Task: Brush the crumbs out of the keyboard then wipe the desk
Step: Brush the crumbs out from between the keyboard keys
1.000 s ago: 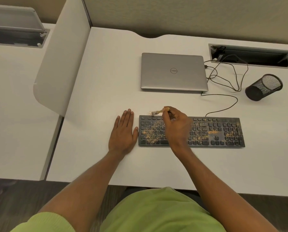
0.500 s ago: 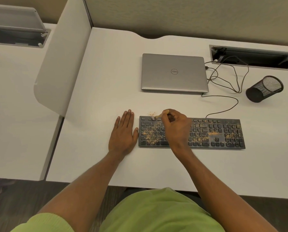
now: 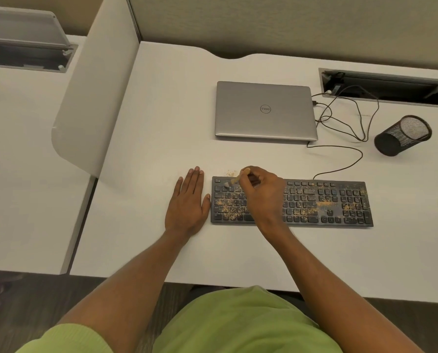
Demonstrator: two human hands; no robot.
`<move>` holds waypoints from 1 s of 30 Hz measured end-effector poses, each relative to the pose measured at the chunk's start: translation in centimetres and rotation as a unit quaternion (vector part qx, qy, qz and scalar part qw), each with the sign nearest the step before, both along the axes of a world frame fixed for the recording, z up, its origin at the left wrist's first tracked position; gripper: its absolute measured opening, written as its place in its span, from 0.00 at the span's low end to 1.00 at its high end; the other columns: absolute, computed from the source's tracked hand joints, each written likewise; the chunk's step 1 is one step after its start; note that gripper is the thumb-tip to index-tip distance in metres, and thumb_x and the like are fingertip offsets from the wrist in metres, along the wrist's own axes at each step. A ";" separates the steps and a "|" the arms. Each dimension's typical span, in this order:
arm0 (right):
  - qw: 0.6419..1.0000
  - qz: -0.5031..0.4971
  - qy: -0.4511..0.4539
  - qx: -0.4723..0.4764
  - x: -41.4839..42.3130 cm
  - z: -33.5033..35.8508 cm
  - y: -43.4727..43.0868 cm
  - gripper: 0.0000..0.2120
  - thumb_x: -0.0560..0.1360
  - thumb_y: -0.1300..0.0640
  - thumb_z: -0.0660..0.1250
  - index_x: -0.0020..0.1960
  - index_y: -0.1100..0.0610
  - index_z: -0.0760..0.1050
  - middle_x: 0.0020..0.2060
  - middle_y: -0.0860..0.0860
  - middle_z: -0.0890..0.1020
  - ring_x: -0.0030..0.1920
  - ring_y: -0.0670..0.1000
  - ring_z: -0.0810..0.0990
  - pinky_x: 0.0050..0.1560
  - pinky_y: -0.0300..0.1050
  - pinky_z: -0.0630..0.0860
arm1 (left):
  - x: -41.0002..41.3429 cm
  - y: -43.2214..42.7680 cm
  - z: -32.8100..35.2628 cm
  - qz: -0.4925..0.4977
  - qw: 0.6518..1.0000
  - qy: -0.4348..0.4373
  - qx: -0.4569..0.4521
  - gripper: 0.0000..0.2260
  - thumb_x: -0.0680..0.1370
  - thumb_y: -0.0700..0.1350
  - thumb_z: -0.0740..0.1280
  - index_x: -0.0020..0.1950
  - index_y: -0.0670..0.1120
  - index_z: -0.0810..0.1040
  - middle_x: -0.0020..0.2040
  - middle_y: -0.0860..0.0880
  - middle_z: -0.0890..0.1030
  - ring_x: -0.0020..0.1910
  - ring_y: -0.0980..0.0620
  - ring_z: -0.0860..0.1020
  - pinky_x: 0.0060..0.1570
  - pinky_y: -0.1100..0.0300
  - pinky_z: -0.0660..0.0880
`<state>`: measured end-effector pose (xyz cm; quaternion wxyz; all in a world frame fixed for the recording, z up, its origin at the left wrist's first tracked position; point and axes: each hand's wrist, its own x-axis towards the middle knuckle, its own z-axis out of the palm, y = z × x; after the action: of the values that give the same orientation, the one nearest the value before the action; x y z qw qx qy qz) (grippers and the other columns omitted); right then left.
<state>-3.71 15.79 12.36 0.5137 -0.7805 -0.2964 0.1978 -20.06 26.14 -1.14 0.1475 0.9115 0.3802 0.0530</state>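
A black keyboard (image 3: 327, 203) lies on the white desk (image 3: 149, 149), its keys scattered with tan crumbs. My right hand (image 3: 263, 194) hovers over the keyboard's left half and grips a small wooden-handled brush (image 3: 233, 180), whose bristles touch the top-left key rows. A small patch of crumbs (image 3: 230, 172) lies on the desk just behind the keyboard's top edge. My left hand (image 3: 188, 203) rests flat on the desk, fingers straight, against the keyboard's left end.
A closed silver laptop (image 3: 265, 110) sits behind the keyboard. Black cables (image 3: 340, 123) run from it and from the keyboard to a cable tray (image 3: 386, 85) at the back right. A black mesh cup (image 3: 402, 135) lies tipped at the right. A curved divider panel (image 3: 93, 98) stands left.
The brush tip has come back from the desk behind the keyboard down onto the top-left keys. A few crumbs now lie on the desk there. My left hand has stayed still.
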 end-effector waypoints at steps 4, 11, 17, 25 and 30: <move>1.000 0.004 -0.007 0.016 0.2 0.7 0.2 0.09 0.82 0.60 0.69 0.44 0.56 0.84 0.34 0.41 0.84 0.36 0.41 0.81 0.41 0.33 0.75 | 0.0 -0.1 0.0 0.001 1.000 -0.001 -0.001 0.31 0.87 0.55 0.50 0.88 0.44 0.49 0.88 0.48 0.50 0.87 0.52 0.47 0.86 0.49 0.48; 0.997 0.058 -0.031 -0.026 0.1 0.1 0.6 0.06 0.82 0.60 0.70 0.54 0.57 0.85 0.41 0.39 0.84 0.44 0.36 0.82 0.46 0.28 0.75 | 0.0 -0.1 0.0 0.001 1.000 -0.002 0.000 0.31 0.87 0.55 0.49 0.88 0.44 0.50 0.88 0.48 0.51 0.87 0.52 0.47 0.86 0.49 0.48; 0.998 0.061 -0.032 -0.001 0.3 0.9 0.8 0.07 0.82 0.61 0.68 0.49 0.59 0.84 0.38 0.46 0.84 0.40 0.40 0.81 0.43 0.29 0.74 | 0.0 -0.1 -0.1 0.001 1.000 -0.005 0.003 0.31 0.87 0.55 0.50 0.88 0.44 0.51 0.88 0.48 0.51 0.87 0.53 0.46 0.86 0.50 0.47; 0.994 0.093 -0.044 -0.037 0.0 0.3 1.5 0.06 0.81 0.60 0.70 0.55 0.58 0.85 0.40 0.41 0.83 0.44 0.33 0.81 0.45 0.26 0.74 | 0.0 -0.1 0.0 0.002 1.000 -0.001 0.001 0.31 0.87 0.55 0.49 0.88 0.44 0.50 0.88 0.48 0.50 0.87 0.53 0.46 0.86 0.49 0.48; 0.997 0.074 -0.025 -0.014 0.6 1.0 0.9 0.08 0.82 0.61 0.68 0.47 0.60 0.84 0.35 0.42 0.83 0.38 0.39 0.81 0.40 0.29 0.74 | 0.0 -0.1 0.0 0.001 1.000 -0.010 0.000 0.31 0.87 0.55 0.49 0.88 0.44 0.50 0.88 0.48 0.51 0.87 0.53 0.47 0.86 0.49 0.48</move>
<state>-3.07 16.71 13.32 0.4791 -0.7684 -0.3628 0.2199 -20.10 26.08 -1.18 0.1515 0.9106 0.3795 0.0624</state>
